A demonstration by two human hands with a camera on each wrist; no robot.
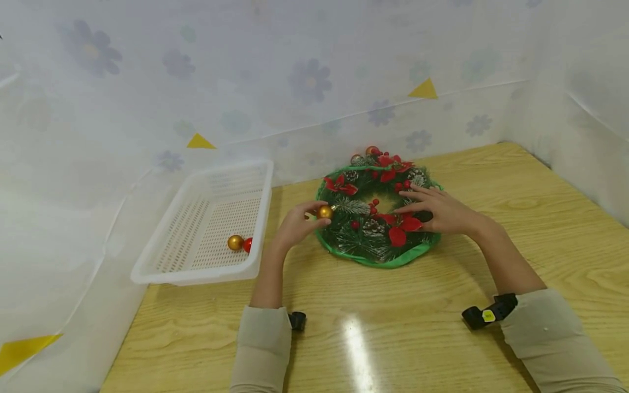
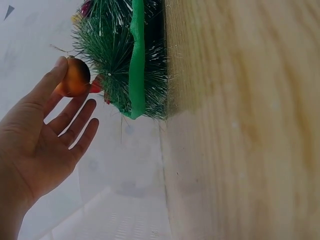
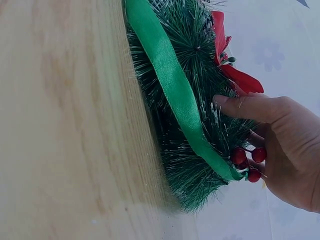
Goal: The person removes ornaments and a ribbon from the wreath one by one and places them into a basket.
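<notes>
Clock read from the head view, 12 being the far side.

Item: gold ball [image 1: 325, 212]. Just at the wreath's edge, at 9 o'clock; whether it touches the needles cannot be told. A thin loop [image 2: 62, 50] sticks out by its cap.

Item: left hand [image 1: 297, 225]. Thumb and finger pinch the gold ball; the other fingers are spread and bear nothing. Risk: the ball is round and looks smooth, so a loose pinch could let it slip, drop to the counter [image 1: 417, 349] and roll toward 6 o'clock.

Item: wreath [image 1: 350, 240]. Flat on the counter, dense with needles. Risk: the loop looks fine enough to snag on them or miss a tip; the frosted sprig [image 1: 351, 206] beside the ball would probably bend under a push.

Item: right hand [image 1: 444, 214]. On the wreath at 3 o'clock, fingers wide, thumb on the needles. Risk: a light touch could let the wreath slide or turn; a hard one could crush the red flower [image 1: 399, 234] at 5 o'clock or loosen the berries [image 3: 238, 155] close by.

Item: ribbon [image 3: 171, 80], green, along the wreath's rim. Risk: a fingertip or the loop catching it could drag it out of line.

Item: basket [image 1: 196, 274], at 9 o'clock from the wreath. Holds a second gold ball [image 1: 235, 242] and a red ball [image 1: 248, 245], both toward its 4 o'clock. Risk: a left elbow swung outward could knock it.
</notes>
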